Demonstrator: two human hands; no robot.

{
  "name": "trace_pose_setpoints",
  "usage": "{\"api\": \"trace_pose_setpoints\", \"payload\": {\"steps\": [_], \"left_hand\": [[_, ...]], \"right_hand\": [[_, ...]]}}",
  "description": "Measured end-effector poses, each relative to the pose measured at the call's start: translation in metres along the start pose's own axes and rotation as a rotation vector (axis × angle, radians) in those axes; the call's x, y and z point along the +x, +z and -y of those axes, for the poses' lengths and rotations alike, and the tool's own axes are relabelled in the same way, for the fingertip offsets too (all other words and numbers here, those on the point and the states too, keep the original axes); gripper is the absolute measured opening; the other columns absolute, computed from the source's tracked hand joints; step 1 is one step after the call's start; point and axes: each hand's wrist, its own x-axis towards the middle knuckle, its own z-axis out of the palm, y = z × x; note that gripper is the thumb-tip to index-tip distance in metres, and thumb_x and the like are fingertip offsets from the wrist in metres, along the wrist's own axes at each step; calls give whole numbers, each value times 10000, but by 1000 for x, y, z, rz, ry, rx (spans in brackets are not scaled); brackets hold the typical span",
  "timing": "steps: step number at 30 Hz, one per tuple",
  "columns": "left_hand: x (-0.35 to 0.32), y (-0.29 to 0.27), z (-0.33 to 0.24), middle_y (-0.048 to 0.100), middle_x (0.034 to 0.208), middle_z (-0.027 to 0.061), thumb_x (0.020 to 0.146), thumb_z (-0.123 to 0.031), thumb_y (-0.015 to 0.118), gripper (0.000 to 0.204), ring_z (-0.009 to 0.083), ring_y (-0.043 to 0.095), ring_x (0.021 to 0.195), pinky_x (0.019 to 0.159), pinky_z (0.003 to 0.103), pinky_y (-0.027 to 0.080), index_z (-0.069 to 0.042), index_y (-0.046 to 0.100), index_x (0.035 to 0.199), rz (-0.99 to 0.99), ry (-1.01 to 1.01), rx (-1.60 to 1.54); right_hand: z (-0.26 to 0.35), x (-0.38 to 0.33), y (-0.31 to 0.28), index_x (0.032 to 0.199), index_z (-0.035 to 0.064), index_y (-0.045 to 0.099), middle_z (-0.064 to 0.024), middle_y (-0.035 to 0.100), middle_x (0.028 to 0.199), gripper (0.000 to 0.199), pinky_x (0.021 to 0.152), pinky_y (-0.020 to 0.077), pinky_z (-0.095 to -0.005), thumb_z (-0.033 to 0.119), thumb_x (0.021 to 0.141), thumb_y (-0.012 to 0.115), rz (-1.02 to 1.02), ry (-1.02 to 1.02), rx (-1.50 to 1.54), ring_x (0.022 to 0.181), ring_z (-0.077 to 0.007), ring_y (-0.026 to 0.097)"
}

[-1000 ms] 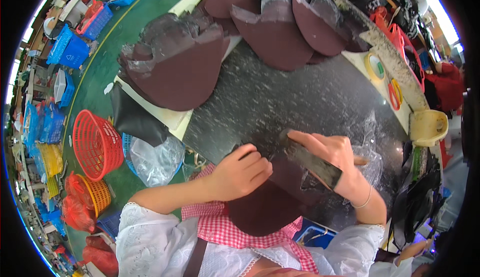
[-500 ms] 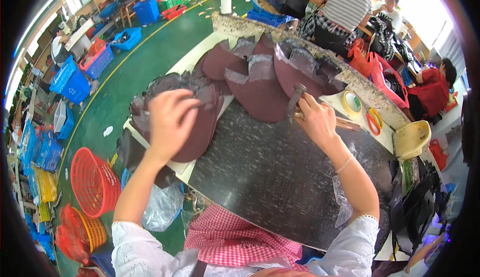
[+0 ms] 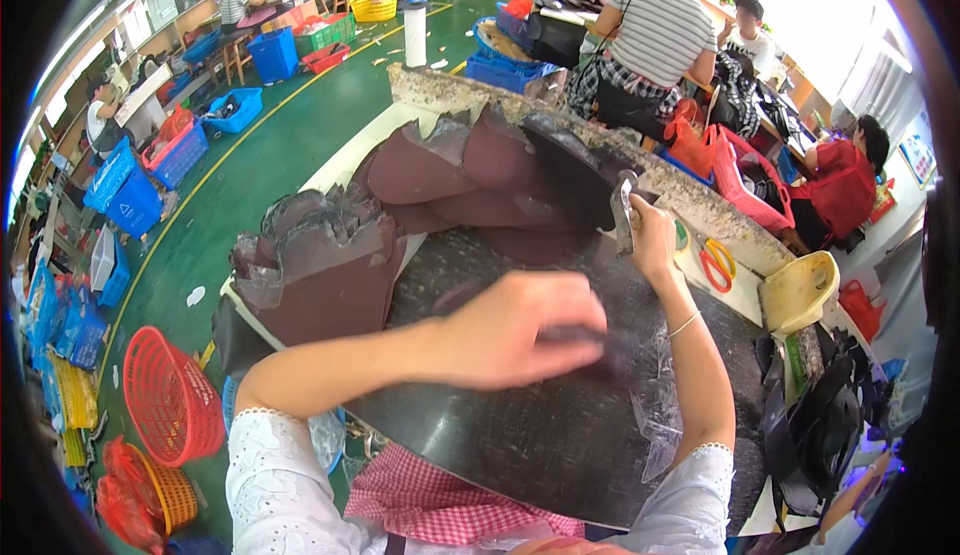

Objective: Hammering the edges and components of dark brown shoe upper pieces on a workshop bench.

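Note:
In my right hand [image 3: 654,240] is a hammer with a long curved metal head [image 3: 624,213], raised over the right side of the black work board [image 3: 480,420]. My left hand [image 3: 525,330] reaches across the middle of the board, blurred by motion with its fingers curled. A dark, smeared shape [image 3: 612,353] shows at those fingers; what it is and whether they grip it cannot be made out. Flat dark brown pieces with curved edges [image 3: 415,173] overlap along the board's far side. Another stack of brown pieces [image 3: 325,290], with ragged greyish film edges, lies at the left.
A roll of tape [image 3: 682,235], orange-handled scissors [image 3: 717,264] and a cream plastic container [image 3: 800,290] lie to the right. Black pieces [image 3: 815,420] hang near the right edge. A red basket [image 3: 172,395] stands on the floor at left. Other people sit working beyond the table.
My left hand has moved from the left stack rightward and nearer, over the middle of the board. The hammer in my right hand has turned and shifted right. The far brown pieces lie differently.

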Motion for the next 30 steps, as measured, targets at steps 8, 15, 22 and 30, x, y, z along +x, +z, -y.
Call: {"api": "trace_pose_setpoints", "payload": {"steps": [8, 15, 22, 30], "left_hand": [[-107, 42, -7, 671, 939, 58, 852, -260, 780, 305, 222, 652, 820, 766, 384, 502, -50, 674, 1047, 316, -469, 245], [-113, 39, 10, 603, 863, 33, 743, -232, 853, 367, 235, 585, 811, 768, 371, 435, -76, 681, 1028, 259, -411, 224], [-105, 40, 22, 652, 942, 29, 819, -126, 770, 192, 210, 615, 851, 762, 349, 452, -69, 730, 997, 286, -191, 209], [-122, 45, 32, 687, 982, 21, 746, -126, 704, 276, 172, 612, 776, 694, 341, 466, -71, 738, 1014, 240, 208, 515]], "right_hand": [[70, -69, -45, 1069, 142, 642, -73, 717, 894, 270, 653, 546, -422, 171, 814, 729, 267, -377, 10, 754, -320, 704], [111, -145, -108, 1225, 94, 648, -87, 704, 853, 458, 599, 558, -389, 106, 771, 708, 628, -259, 632, 708, -293, 711], [131, -192, -117, 1248, 79, 622, -54, 588, 716, 460, 502, 507, -376, 176, 806, 701, 768, -187, 442, 578, -239, 646], [124, -177, -112, 1259, 83, 623, -71, 654, 783, 474, 537, 531, -363, 195, 808, 717, 725, -80, 491, 652, -253, 694]]}}
